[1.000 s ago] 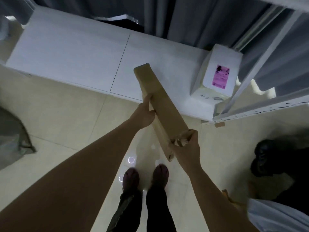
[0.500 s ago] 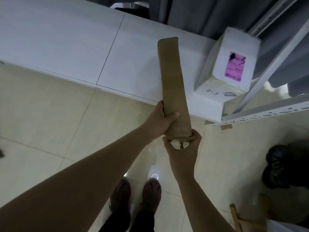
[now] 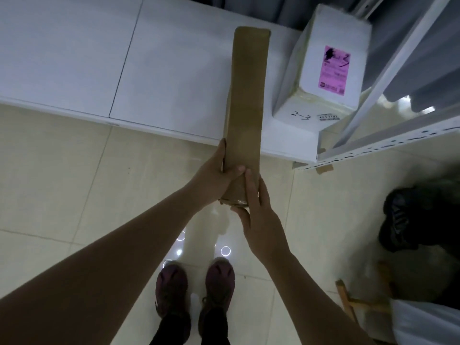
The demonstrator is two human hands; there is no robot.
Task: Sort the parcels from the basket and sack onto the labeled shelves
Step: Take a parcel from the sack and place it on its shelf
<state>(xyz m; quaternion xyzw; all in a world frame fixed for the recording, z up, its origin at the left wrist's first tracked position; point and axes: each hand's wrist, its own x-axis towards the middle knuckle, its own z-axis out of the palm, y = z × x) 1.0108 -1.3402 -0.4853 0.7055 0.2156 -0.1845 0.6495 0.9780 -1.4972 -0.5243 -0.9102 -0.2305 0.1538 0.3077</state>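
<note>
A long, narrow brown cardboard parcel (image 3: 247, 95) points away from me, its far end over the low white shelf (image 3: 99, 61) and its near end sticking out past the shelf's front edge. My left hand (image 3: 219, 175) grips its near end from the left side. My right hand (image 3: 256, 210) clasps the same end from below and from the right. A white box parcel (image 3: 326, 58) with a pink label and "2-3" written on its side stands on the shelf just right of the brown parcel.
A white metal rack frame (image 3: 388, 135) stands at the right. Another person's dark shoe (image 3: 400, 217) is on the tiled floor at the right edge. A wooden piece (image 3: 348, 300) lies at the lower right. My own feet (image 3: 196, 282) are below.
The brown parcel has swung from a slant to pointing straight ahead and moved further over the shelf, beside the white box. My right hand has shifted from the parcel's end to its side.
</note>
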